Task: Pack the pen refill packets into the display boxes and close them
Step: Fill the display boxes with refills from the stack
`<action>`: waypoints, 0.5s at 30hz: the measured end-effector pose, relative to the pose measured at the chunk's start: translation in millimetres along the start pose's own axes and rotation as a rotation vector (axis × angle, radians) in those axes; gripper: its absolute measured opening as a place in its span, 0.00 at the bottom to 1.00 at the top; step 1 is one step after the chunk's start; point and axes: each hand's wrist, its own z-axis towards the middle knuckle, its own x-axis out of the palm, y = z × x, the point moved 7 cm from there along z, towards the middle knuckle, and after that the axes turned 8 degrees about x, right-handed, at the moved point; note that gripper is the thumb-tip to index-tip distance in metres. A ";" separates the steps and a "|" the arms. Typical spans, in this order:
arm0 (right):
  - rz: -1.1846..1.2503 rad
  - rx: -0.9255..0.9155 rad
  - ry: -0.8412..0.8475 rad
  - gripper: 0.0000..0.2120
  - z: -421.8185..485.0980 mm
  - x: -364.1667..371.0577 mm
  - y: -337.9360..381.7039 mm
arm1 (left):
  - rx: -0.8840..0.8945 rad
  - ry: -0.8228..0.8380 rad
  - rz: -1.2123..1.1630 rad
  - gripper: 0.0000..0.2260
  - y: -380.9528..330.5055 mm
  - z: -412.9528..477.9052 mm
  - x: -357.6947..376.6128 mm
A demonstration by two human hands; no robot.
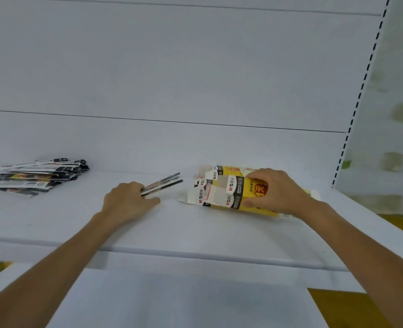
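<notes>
Head view, white shelf [195, 233]. Far left, near the back panel [172, 67]: pile [35, 176] of refill packets, fanned flat on the shelf and overlapping one another; count not readable. Well apart from it, left of centre: left hand [124, 202], back of the hand up, low over the shelf. Its fingers [152, 200] are curled round a few thin packets [165, 183], pinching them at their near end. The packets stick out to the right and away, and their far tips stop just short of the boxes. How the underside of the grip lies cannot be told. Right of centre: yellow boxes [221, 190] lying on their sides on the shelf, packed close together; number unclear. White flaps stand open at their left end, facing the held packets. Right hand [276, 192] grips the nearest box from above, fingers curled over its far edge, thumb [250, 203] pressed on the near side. Far right: slotted upright [366, 74] at the shelf's end.
</notes>
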 end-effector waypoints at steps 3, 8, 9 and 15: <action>0.078 -0.026 0.216 0.29 -3.9 21.4 22.3 | 0.015 -0.026 -0.115 0.22 -1.6 -11.2 -11.4; 0.105 0.001 0.302 0.31 1.5 45.9 27.5 | 0.217 -0.002 -0.040 0.20 -17.5 -31.2 -13.3; 0.104 0.004 0.303 0.31 3.2 45.9 27.0 | 0.223 0.014 0.013 0.19 -19.2 -31.6 -12.2; 0.101 -0.003 0.314 0.30 4.1 47.5 25.5 | 0.237 0.050 0.157 0.21 -24.1 -25.9 -12.5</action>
